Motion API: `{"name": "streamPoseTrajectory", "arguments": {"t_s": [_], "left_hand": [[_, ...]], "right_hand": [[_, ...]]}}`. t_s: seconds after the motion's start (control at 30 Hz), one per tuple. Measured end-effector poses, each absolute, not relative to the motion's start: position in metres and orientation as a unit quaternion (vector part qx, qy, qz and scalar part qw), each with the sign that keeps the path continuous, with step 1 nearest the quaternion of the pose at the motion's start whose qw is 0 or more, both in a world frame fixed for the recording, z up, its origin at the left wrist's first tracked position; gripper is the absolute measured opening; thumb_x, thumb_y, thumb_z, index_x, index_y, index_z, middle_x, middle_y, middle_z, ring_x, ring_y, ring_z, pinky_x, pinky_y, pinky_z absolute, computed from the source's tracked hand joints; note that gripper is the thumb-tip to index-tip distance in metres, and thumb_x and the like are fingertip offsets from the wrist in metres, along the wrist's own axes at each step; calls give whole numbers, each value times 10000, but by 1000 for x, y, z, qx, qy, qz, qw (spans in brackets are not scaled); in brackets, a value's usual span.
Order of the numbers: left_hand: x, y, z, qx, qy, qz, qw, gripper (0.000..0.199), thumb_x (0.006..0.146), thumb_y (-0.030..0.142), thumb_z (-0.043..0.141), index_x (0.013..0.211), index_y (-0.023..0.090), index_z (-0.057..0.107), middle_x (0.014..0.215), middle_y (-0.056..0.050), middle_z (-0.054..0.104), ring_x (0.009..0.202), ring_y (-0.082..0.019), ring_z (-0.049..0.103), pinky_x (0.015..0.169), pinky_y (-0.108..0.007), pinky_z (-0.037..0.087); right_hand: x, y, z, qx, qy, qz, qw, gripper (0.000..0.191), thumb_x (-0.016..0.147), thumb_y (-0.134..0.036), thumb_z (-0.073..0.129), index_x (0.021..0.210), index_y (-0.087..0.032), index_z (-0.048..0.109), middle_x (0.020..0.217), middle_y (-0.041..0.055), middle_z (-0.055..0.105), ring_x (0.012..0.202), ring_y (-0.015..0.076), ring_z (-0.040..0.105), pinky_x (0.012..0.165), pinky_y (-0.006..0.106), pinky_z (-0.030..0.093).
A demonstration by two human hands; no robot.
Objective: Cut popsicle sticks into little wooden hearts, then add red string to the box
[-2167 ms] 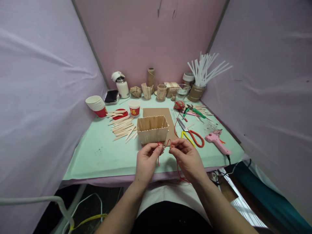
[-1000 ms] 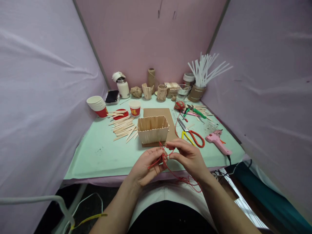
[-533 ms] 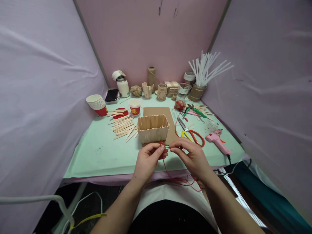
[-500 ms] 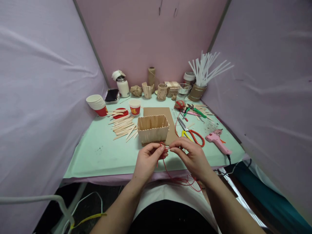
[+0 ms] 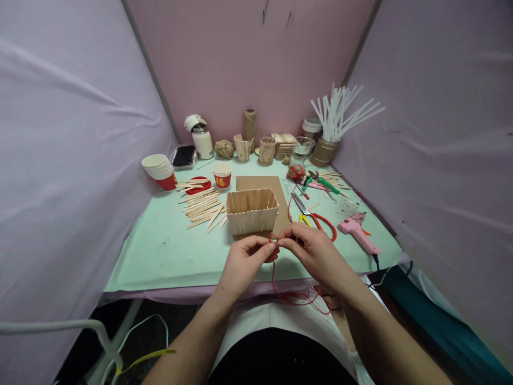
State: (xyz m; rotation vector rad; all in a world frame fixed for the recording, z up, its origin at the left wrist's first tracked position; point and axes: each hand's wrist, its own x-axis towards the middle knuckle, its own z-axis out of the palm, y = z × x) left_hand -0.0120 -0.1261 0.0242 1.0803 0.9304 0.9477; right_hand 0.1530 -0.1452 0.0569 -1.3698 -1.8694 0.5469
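Red string (image 5: 273,274) is pinched between the fingertips of both hands, forming a small loop above them. My left hand (image 5: 248,259) is closed on it, thumb against the index finger. Close against it, my right hand (image 5: 306,246) also pinches the string. Slack string trails down over the table edge onto my lap, and another strand runs back to a red and brown ball of string (image 5: 295,172). Just beyond the hands stands a rectangular box made of wooden sticks (image 5: 252,219), on a brown board (image 5: 282,219).
Right of the hands lie scissors (image 5: 312,214), green-handled pliers (image 5: 326,184) and a pink glue gun (image 5: 358,235). Loose wooden sticks (image 5: 202,208) spread to the left, near stacked paper cups (image 5: 160,172). Jars, twine and a holder of white glue sticks (image 5: 336,115) line the back.
The red string between my fingertips now forms a rounder, upright loop. My right hand has shifted slightly to the left, against the left fingertips. The things on the table have stayed put.
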Motion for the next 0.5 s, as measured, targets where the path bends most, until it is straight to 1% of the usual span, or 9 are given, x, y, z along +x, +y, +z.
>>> {"name": "streamPoseTrajectory", "arguments": {"t_s": [0.17, 0.27, 0.33, 0.5], "left_hand": [[-14, -125, 19, 495, 414, 392, 655, 234, 728, 375, 731, 741, 141, 740, 683, -66, 704, 637, -149, 623, 636, -265, 503], [-14, -124, 18, 484, 421, 394, 658, 221, 705, 358, 750, 717, 138, 728, 674, -60, 697, 635, -145, 615, 624, -257, 493], [-12, -124, 18, 458, 423, 409, 667, 224, 672, 353, 774, 690, 137, 715, 654, -47, 684, 624, -136, 607, 625, -253, 491], [-6, -124, 18, 359, 404, 461, 704, 251, 608, 351, 817, 668, 139, 698, 625, -11, 648, 595, -103, 569, 629, -238, 469]], "right_hand": [[148, -144, 57, -562, -724, 198, 347, 120, 852, -189, 595, 740, -221, 625, 749, 11, 686, 690, 171, 615, 606, 276, 421], [144, -144, 55, -578, -711, 204, 345, 108, 847, -201, 600, 743, -214, 623, 758, 18, 685, 706, 179, 613, 622, 285, 422], [143, -143, 53, -579, -697, 230, 356, 113, 848, -213, 591, 741, -211, 627, 754, 17, 682, 705, 177, 609, 630, 285, 425], [142, -138, 46, -555, -641, 342, 405, 119, 850, -248, 572, 770, -202, 648, 727, -3, 664, 678, 150, 590, 637, 267, 437]]}}
